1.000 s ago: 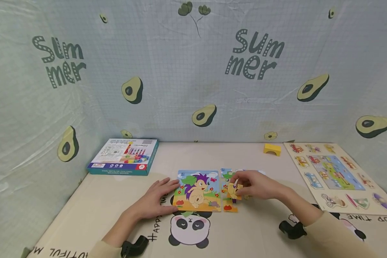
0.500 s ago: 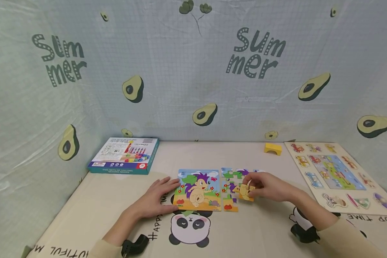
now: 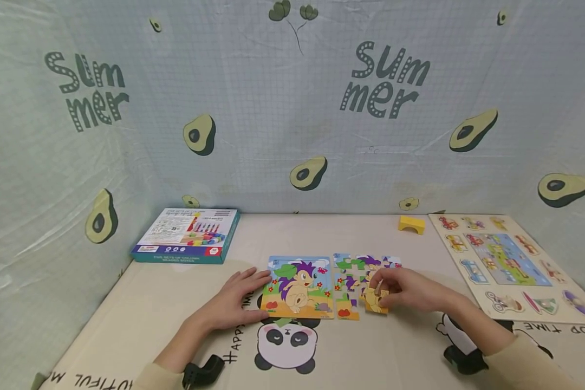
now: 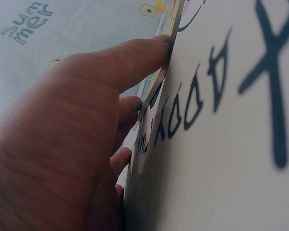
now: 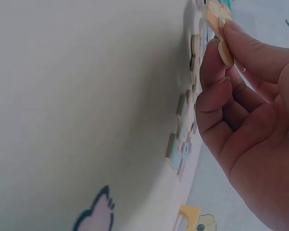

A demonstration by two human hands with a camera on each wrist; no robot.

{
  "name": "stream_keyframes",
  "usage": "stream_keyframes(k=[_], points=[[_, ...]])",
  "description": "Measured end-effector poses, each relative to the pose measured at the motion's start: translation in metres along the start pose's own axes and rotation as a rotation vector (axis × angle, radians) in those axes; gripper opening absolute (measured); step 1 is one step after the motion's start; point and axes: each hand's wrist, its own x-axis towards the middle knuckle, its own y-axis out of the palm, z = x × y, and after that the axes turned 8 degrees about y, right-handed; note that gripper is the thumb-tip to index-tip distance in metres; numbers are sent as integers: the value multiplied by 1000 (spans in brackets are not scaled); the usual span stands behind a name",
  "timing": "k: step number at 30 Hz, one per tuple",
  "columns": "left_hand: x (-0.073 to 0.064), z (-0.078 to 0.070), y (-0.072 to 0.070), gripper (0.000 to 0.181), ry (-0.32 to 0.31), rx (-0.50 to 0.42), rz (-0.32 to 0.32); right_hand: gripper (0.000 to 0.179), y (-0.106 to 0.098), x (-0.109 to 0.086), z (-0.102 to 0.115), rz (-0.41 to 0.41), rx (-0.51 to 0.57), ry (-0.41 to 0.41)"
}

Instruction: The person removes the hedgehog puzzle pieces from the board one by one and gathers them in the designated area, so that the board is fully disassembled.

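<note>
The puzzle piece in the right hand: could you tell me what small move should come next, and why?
Probably lower the puzzle piece, pinched by the right hand, into the half-built puzzle. It sits at that puzzle's lower right edge, where gaps remain.

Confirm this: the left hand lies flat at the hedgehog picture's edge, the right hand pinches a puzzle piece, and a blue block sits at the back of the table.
One thing is off: the block is yellow, not blue, as the head view shows. The left hand does lie flat at the hedgehog picture, and the right hand pinches a puzzle piece.
</note>
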Motion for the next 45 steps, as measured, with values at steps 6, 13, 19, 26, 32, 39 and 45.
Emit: stream_keyframes(k=[6,13,19,26,32,39,45], points=[[1,0,-1,77,6,4,0,21,5,0,-1,27,5,0],[0,0,0,78,-5,0,2,21,11,-1,-2,25,25,-11],[0,1,0,78,-11,1,1,21,13,-1,-1,-13,-52,-8],[0,0,0,78,-7,-1,0,24,13,-3,0,-58,-146,-30],[0,0,0,78,-5,3,0,28,15,-4,1,-75,-181,-22],[0,0,0,78,-5,5,2,32,17,-4,2,-61,-209,-17],[0,0,0,79,-8,9,5,30,17,-4,1,-55,-202,-14]])
